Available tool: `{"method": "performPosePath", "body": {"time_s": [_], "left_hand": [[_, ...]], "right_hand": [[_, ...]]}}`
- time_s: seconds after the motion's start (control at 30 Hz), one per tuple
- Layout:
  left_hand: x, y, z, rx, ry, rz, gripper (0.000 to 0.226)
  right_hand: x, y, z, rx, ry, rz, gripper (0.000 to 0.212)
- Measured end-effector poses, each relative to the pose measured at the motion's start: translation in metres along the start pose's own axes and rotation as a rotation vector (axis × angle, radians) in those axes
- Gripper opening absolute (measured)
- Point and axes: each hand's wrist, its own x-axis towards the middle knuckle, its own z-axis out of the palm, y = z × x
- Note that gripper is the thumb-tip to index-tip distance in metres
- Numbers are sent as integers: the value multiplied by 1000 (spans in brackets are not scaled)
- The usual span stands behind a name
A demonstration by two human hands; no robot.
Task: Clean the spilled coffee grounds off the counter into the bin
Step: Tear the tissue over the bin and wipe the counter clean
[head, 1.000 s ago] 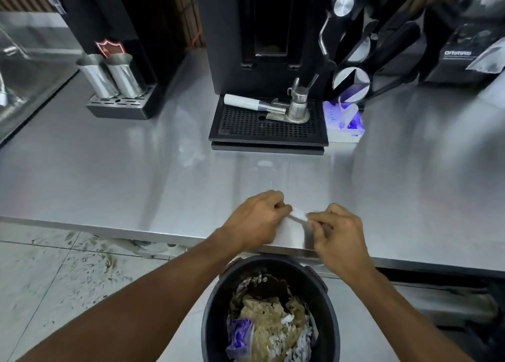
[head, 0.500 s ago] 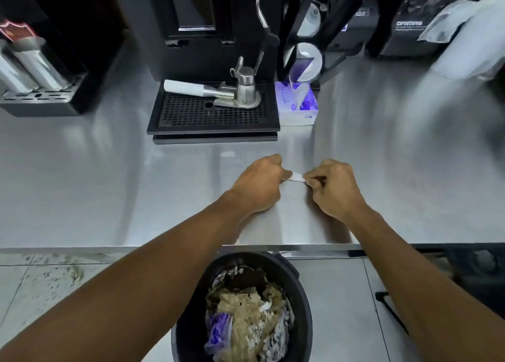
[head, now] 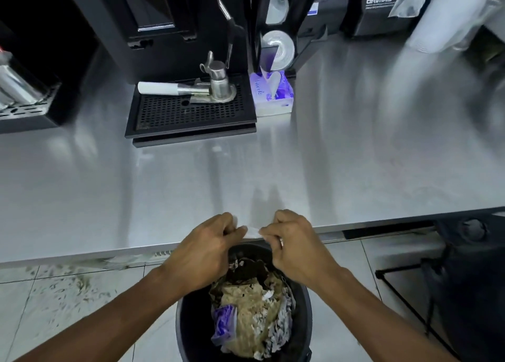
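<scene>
My left hand (head: 205, 249) and my right hand (head: 293, 245) pinch the two ends of a small white tissue (head: 252, 231) between them. Both hands hover past the front edge of the steel counter (head: 355, 156), directly above the black bin (head: 303, 312). The bin stands on the floor below the counter and holds crumpled paper, a purple wrapper and dark coffee grounds near its top. I see no loose grounds on the counter surface.
At the back stand a black coffee machine with a drip tray (head: 191, 115) carrying a portafilter (head: 188, 89), a purple tissue box (head: 273, 93), and a grinder (head: 379, 6). Another black tray (head: 24, 113) sits at far left. A black stand (head: 464, 279) is at right.
Both hands, still pinching the tissue, have drawn back from the counter surface over its front edge to above the bin.
</scene>
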Motion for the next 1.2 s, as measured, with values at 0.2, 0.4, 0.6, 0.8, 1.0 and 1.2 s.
{"method": "performPosePath", "body": {"time_s": [0.2,0.4,0.6,0.8,1.0,1.2], "left_hand": [[15,13,-16,-55,22,25,41],[114,23,-3,-16,165,39,27],[163,39,22,-13,124,63,35],[126,28,30,-36,135,33,35],[70,19,21,-49,120,39,29],[6,-4,-13,28,-6,-5,37]], "right_hand": [[-2,3,-20,100,18,55,18],[23,41,-79,18,280,173,18],[13,77,-90,-83,373,266,20],[1,70,-64,-50,290,109,16],[-15,39,-31,-35,209,41,15],[-1,-15,-5,35,1,90,22]]}}
